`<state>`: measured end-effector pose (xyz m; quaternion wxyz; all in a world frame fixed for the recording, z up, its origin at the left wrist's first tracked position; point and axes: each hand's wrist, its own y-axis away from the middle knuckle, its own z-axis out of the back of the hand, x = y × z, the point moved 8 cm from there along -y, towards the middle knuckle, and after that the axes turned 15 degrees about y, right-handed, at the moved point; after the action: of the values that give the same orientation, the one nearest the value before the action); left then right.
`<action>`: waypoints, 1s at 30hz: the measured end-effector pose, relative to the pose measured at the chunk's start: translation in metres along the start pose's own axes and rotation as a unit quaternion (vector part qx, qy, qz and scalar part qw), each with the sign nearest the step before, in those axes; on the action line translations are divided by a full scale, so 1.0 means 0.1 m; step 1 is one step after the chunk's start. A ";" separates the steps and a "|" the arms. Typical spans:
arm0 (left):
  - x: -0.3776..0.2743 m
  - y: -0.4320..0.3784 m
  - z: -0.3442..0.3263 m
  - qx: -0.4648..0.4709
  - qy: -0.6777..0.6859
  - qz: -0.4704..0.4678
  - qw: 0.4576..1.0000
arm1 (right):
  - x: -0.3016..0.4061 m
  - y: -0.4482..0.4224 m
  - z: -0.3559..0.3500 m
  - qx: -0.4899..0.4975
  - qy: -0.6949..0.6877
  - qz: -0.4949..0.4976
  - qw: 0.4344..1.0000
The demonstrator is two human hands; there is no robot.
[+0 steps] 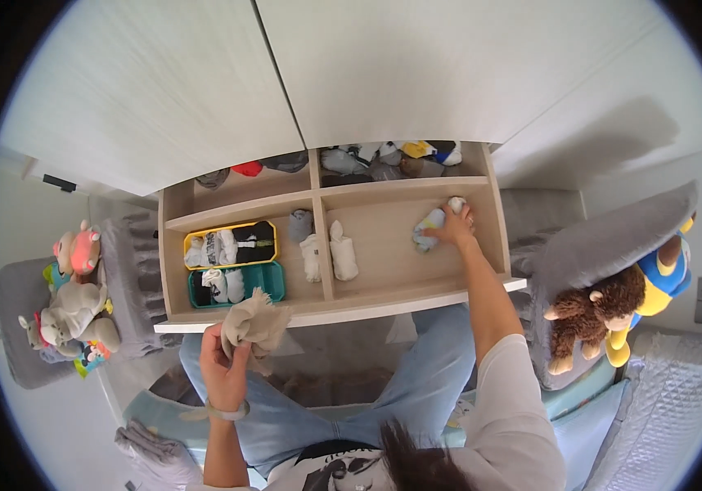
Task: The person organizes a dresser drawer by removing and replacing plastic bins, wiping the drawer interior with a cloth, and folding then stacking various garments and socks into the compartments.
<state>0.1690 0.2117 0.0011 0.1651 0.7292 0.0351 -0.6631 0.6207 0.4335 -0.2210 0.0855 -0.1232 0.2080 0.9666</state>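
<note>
My left hand (226,365) pinches a crumpled beige cloth (254,330) in front of the pulled-out wooden drawer (388,276). In the drawer's front right compartment, my right hand (454,226) lies over a light blue patterned fabric roll (429,232), with the thumb across it. A small white bundle (456,204) sits by those fingertips. Against the divider on that compartment's left side rests a white fabric roll (343,251). Left of the divider are a grey roll (300,225) and another white roll (311,258).
Folded socks fill a yellow-rimmed box (277,242); a teal box (274,282) holds several more. Clothing bundles (388,161) occupy the rear compartments, partly under the cabinet front (400,73). Plush toys sit on grey cushions at both sides, among them a brown monkey (596,307) and a hippo-like toy (72,313).
</note>
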 end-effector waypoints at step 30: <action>0.15 -1.17 -2.10 0.294 -0.202 -0.178 0.917 | -0.97 1.08 0.77 -0.030 -0.974 0.223 -0.028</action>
<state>0.3400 0.3798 -0.0222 -0.1739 0.5773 -0.0664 -0.7950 0.6743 0.3582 -0.0849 0.0186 -0.9887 0.0903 -0.1181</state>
